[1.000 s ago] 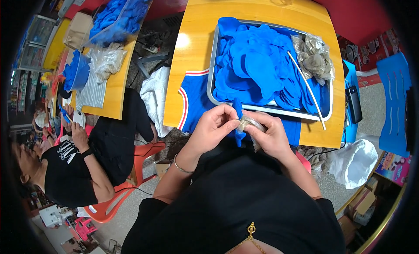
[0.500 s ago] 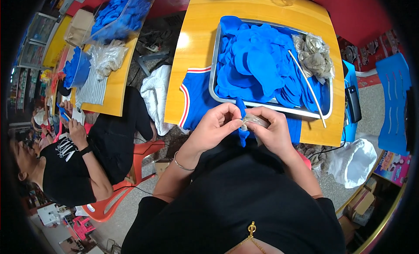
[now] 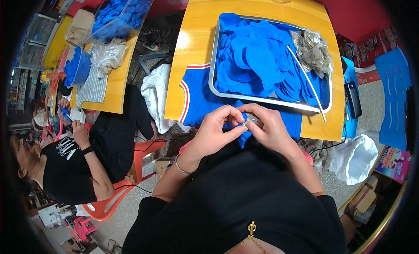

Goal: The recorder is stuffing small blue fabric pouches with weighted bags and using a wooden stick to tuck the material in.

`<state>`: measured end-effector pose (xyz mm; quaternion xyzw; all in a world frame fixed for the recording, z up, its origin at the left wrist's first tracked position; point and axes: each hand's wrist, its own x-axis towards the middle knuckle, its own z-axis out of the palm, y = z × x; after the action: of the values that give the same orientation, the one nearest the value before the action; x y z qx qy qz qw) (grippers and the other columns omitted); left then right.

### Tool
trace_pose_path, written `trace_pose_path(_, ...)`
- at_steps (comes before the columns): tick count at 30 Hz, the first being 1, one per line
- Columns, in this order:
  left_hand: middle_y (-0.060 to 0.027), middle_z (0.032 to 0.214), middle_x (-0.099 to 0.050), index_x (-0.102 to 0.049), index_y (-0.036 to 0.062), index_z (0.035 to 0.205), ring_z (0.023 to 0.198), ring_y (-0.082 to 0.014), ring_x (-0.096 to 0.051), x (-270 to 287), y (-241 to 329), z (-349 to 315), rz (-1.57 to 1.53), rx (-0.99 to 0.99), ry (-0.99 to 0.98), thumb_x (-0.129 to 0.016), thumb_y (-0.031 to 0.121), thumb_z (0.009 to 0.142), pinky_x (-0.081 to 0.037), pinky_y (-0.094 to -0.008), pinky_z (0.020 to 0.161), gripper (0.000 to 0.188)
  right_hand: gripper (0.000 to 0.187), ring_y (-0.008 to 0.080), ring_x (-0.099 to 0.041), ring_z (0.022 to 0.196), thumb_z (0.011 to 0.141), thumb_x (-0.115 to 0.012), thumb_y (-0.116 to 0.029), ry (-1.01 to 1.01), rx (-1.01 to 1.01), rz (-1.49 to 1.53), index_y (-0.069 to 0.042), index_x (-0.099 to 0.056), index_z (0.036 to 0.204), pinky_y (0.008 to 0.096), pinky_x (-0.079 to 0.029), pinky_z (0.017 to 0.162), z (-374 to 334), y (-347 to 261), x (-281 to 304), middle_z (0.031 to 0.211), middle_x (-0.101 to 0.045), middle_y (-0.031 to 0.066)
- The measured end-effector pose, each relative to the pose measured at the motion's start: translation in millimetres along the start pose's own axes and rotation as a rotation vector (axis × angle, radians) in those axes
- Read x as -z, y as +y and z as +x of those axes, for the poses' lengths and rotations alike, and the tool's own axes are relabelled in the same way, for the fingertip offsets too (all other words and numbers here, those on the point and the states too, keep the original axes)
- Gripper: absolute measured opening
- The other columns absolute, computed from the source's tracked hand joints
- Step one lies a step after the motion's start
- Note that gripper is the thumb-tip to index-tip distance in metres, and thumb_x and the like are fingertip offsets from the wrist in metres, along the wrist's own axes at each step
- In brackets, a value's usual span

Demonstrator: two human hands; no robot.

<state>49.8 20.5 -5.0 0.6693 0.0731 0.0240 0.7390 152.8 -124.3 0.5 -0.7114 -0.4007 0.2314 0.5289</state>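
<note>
Close to my body, just in front of the tray, my two hands work together on a small blue fabric piece (image 3: 242, 139). My left hand (image 3: 218, 128) is closed, its thumb and fingers pinching the piece. My right hand (image 3: 271, 128) is closed too, its fingertips meeting the left hand's at the piece. A greyish, shiny translucent bit (image 3: 254, 120) shows under its fingers; its kind is unclear. Ahead, a metal tray (image 3: 262, 98) holds a heap of flat blue fabric pieces (image 3: 262, 62), a plastic bag of greyish-brown material (image 3: 314, 55) and a thin white stick (image 3: 305, 79).
A blue garment with red-and-white trim (image 3: 198, 94) lies under the tray on the wooden table (image 3: 192, 40). At left, a co-worker (image 3: 65, 166) handles a blue piece beside another table (image 3: 115, 94). A blue chair (image 3: 392, 97) and a white bag (image 3: 355, 160) stand at right.
My right fingers have moved up and over the blue piece, covering more of it and of the greyish bit. The co-worker's hands have shifted slightly.
</note>
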Motion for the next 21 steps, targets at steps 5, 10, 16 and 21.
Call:
trace_pose_path(5,-0.0006,0.083,-0.053,-0.051,0.0022,0.092,0.074,-0.0059,-0.049,-8.4,-2.6,0.5,0.060,-0.026,0.123,-0.065,0.000,0.076,-0.043,-0.0202,0.066,0.022,0.022,0.0262,-0.063,0.069,0.073,-0.061,-0.005,0.108,0.031,-0.113,-0.003,-0.058,0.094,0.0330,-0.048,0.060,-3.0,5.2,-5.9,0.082,-0.063,0.0140)
trace_pose_path(10,-0.0043,0.083,-0.052,-0.048,0.0007,0.094,0.074,-0.0097,-0.052,-10.5,0.0,-1.4,0.184,0.014,0.157,-0.065,0.000,0.073,-0.045,-0.0236,0.068,0.027,0.019,0.0249,-0.063,0.067,0.071,-0.063,-0.009,0.186,0.016,-0.221,-0.005,-0.058,0.089,0.0312,-0.048,0.059,-5.8,8.3,-11.0,0.076,-0.062,0.0131)
trace_pose_path(16,-0.0078,0.081,-0.054,-0.048,0.0003,0.095,0.073,-0.0171,-0.056,-22.3,-1.6,-6.4,0.540,-0.145,0.260,-0.069,0.004,0.071,-0.046,-0.0278,0.068,0.032,0.020,0.0255,-0.063,0.068,0.070,-0.064,-0.010,0.217,-0.042,-0.052,-0.004,-0.056,0.087,0.0308,-0.048,0.060,-5.9,10.7,-4.1,0.077,-0.061,0.0123)
trace_pose_path(21,-0.0116,0.077,-0.056,-0.054,-0.0015,0.086,0.067,-0.0221,-0.058,-21.1,1.0,-6.2,0.579,-0.185,0.267,-0.065,0.002,0.074,-0.047,-0.0305,0.061,0.018,0.020,0.0241,-0.063,0.067,0.068,-0.066,-0.010,0.309,0.016,-0.221,-0.004,-0.055,0.083,0.0315,-0.048,0.057,-6.9,10.5,-5.8,0.075,-0.061,0.0105)
